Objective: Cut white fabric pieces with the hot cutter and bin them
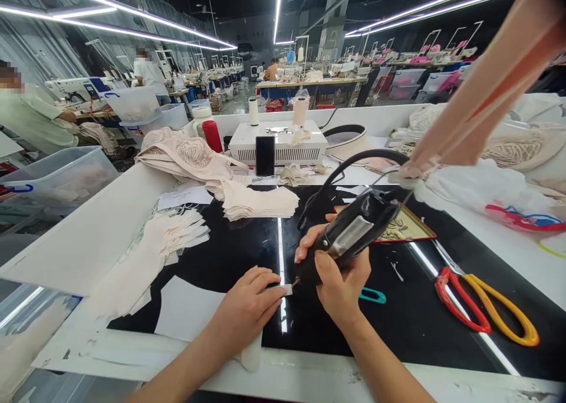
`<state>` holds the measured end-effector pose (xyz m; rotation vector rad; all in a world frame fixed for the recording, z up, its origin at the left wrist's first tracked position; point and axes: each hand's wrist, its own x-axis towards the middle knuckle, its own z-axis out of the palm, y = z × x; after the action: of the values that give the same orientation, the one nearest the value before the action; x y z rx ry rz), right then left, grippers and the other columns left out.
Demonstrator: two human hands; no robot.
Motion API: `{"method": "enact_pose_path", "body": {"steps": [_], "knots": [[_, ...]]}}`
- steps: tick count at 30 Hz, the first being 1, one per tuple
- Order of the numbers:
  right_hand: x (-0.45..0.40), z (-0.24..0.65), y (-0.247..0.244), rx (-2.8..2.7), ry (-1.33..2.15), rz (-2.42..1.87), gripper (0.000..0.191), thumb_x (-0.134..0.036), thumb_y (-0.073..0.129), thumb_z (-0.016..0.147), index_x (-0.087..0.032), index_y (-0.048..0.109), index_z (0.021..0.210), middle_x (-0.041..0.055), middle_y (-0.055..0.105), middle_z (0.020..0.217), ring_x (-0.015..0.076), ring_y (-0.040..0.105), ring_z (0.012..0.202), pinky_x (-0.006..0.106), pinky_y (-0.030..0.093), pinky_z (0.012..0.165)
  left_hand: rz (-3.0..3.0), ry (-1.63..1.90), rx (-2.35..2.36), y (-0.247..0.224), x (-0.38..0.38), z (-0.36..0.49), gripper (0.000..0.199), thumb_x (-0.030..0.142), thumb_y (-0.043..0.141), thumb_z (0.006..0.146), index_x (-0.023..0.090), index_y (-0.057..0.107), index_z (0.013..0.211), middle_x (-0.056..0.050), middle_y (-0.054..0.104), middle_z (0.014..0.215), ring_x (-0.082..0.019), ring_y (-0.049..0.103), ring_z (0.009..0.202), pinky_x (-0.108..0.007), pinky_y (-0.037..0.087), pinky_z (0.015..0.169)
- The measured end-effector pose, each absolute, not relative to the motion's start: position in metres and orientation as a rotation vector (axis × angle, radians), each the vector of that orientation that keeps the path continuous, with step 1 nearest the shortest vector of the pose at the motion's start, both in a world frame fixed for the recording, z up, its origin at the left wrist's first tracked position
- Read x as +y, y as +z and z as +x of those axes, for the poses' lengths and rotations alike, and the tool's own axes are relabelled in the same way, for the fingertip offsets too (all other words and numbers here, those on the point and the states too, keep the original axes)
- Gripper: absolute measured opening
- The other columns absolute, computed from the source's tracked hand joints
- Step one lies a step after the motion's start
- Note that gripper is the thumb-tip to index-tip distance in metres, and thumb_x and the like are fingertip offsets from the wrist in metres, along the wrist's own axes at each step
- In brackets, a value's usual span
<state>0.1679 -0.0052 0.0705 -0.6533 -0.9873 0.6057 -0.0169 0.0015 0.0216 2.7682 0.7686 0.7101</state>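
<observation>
My right hand [340, 279] is wrapped round a black corded handheld tool [354, 226], whose thin metal tip points down-left. My left hand [250, 303] lies low over the black table surface, its fingers together and pressing a small pale strip [287, 289]. The tool's tip is close beside the end of this strip; whether they touch is too small to tell. Pale fabric [252, 356] shows below my left wrist, at the table's front edge. A white sheet [190, 309] lies left of my left hand, partly under the forearm.
Scissors [477, 303] with red and yellow handles lie at the right, a teal item [374, 296] nearer the tool. Behind it sits a tray [407, 223] of small parts. Stacked beige pieces [259, 201], a fanned stack [163, 238] and a phone [265, 155] are further back.
</observation>
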Motion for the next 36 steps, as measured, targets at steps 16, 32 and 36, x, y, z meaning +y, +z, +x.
{"method": "enact_pose_path", "body": {"steps": [16, 32, 36], "knots": [[-0.013, 0.167, 0.068, -1.019, 0.63, -0.651, 0.03, -0.028, 0.076, 0.092, -0.029, 0.058, 0.116, -0.0029, 0.068, 0.087, 0.0123, 0.064, 0.062, 0.027, 0.058, 0.055, 2.687, 0.728, 0.747, 0.023, 0.002, -0.02, 0.027, 0.015, 0.054, 0.107, 0.023, 0.073, 0.125, -0.008, 0.07, 0.126, -0.024, 0.065, 0.121, -0.048, 0.056, 0.112], [-0.005, 0.167, 0.063, -1.018, 0.596, -0.617, 0.04, -0.027, 0.077, 0.09, -0.029, 0.059, 0.126, -0.0022, 0.07, 0.087, 0.0136, 0.065, 0.063, 0.03, 0.057, 0.057, 2.709, 0.769, 0.722, 0.016, -0.002, -0.026, 0.025, 0.009, 0.055, 0.105, 0.02, 0.071, 0.121, -0.008, 0.071, 0.125, -0.024, 0.065, 0.123, -0.049, 0.055, 0.113], [-0.007, 0.17, 0.063, -1.015, 0.588, -0.628, 0.04, -0.026, 0.076, 0.09, -0.028, 0.06, 0.126, -0.0024, 0.07, 0.087, 0.0141, 0.065, 0.063, 0.032, 0.058, 0.057, 2.695, 0.818, 0.734, 0.018, -0.005, -0.034, 0.023, 0.012, 0.053, 0.107, 0.019, 0.072, 0.117, -0.008, 0.071, 0.12, -0.023, 0.067, 0.117, -0.046, 0.058, 0.11]]}}
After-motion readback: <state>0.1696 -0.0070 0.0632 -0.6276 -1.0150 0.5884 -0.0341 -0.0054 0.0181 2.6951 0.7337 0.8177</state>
